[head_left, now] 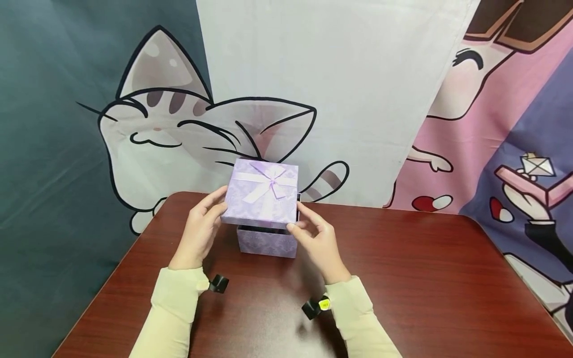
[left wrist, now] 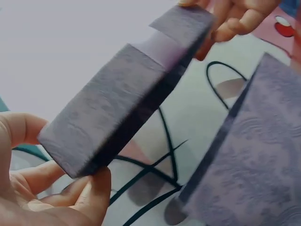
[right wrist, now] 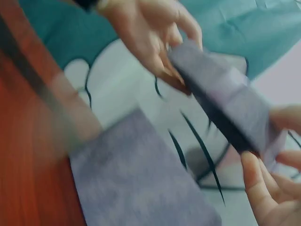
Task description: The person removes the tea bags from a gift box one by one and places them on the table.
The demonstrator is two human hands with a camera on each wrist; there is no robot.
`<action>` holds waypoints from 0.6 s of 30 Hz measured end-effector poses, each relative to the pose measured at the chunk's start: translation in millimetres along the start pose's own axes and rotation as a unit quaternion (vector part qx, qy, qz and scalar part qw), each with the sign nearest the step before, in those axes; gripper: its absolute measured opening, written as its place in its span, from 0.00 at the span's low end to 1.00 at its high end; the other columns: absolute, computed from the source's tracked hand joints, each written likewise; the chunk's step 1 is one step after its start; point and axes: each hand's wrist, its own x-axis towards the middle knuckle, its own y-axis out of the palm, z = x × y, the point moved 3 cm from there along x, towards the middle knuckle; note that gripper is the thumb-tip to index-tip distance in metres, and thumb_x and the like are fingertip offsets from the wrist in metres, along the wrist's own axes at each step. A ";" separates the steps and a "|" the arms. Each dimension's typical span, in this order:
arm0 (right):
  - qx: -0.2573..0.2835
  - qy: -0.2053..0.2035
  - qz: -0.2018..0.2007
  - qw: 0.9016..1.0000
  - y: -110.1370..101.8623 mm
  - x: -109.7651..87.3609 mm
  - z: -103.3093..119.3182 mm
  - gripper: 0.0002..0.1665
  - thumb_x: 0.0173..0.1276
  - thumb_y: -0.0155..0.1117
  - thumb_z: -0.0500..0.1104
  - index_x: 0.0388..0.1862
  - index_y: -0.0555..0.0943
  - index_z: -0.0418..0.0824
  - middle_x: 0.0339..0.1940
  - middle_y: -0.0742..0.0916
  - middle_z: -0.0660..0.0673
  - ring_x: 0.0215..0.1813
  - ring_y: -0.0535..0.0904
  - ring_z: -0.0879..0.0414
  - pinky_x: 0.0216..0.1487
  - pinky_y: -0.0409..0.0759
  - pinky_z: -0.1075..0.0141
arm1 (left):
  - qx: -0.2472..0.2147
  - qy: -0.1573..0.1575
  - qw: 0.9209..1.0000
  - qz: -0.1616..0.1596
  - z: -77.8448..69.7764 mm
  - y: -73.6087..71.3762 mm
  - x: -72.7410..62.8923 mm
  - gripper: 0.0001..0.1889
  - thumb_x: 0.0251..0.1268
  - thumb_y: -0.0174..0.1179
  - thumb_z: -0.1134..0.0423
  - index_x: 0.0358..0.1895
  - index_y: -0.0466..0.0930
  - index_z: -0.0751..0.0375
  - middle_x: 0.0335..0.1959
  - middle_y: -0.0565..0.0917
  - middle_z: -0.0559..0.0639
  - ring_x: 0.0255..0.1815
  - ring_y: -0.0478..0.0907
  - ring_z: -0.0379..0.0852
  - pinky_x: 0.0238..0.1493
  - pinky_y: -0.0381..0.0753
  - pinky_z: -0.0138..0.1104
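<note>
Both hands hold a lilac gift box lid (head_left: 261,199) with a ribbon bow on top, raised above its box. The left hand (head_left: 200,227) grips the lid's left end, fingers along the side and thumb at the lower edge. At the opposite end the right hand (head_left: 317,238) pinches the front right corner. Beneath stands the patterned lilac box base (head_left: 267,242) on the table, partly hidden by the lid. In the left wrist view a dark gap separates the lid (left wrist: 108,103) from the base (left wrist: 258,150). The right wrist view is blurred but shows both hands at the lid (right wrist: 225,94).
The box stands near the far edge of a reddish-brown wooden table (head_left: 416,268). Behind it hangs a cloth backdrop (head_left: 349,99) with cartoon cats. Each wrist bears a small black camera, such as the left camera (head_left: 219,283).
</note>
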 end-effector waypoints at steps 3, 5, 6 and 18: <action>0.022 0.009 -0.003 1.000 13.7 -4.5 3.6 0.31 0.65 0.70 0.30 0.68 0.78 0.37 0.35 0.87 0.34 0.36 0.84 0.61 0.41 0.82 0.73 | -0.001 -0.009 1.000 -0.010 -4.5 -9.7 -1.0 0.27 0.78 0.47 0.71 0.77 0.61 0.69 0.64 0.74 0.52 0.54 0.78 0.37 0.54 0.79 0.26; 0.036 0.013 0.001 0.999 22.8 -6.7 4.3 0.31 0.66 0.69 0.29 0.69 0.77 0.36 0.34 0.88 0.33 0.37 0.85 0.61 0.43 0.82 0.73 | 0.001 -0.016 1.000 -0.018 -6.1 -16.6 -1.0 0.26 0.77 0.47 0.71 0.76 0.62 0.70 0.60 0.77 0.48 0.50 0.79 0.37 0.51 0.79 0.25; 0.042 0.015 0.005 0.999 27.4 -7.6 4.5 0.31 0.66 0.68 0.29 0.69 0.77 0.35 0.35 0.88 0.32 0.37 0.85 0.62 0.44 0.82 0.73 | 0.004 -0.018 1.000 -0.021 -6.9 -20.0 -1.0 0.26 0.77 0.47 0.71 0.76 0.62 0.70 0.57 0.79 0.46 0.49 0.79 0.36 0.50 0.80 0.25; 0.041 0.011 -0.001 0.999 78.8 -6.6 2.6 0.28 0.68 0.66 0.30 0.67 0.77 0.32 0.66 0.80 0.36 0.51 0.85 0.46 0.50 0.84 0.71 | 0.003 -0.020 0.999 -0.049 -15.7 -59.0 -1.4 0.27 0.76 0.43 0.73 0.75 0.60 0.76 0.52 0.79 0.42 0.50 0.78 0.36 0.47 0.81 0.25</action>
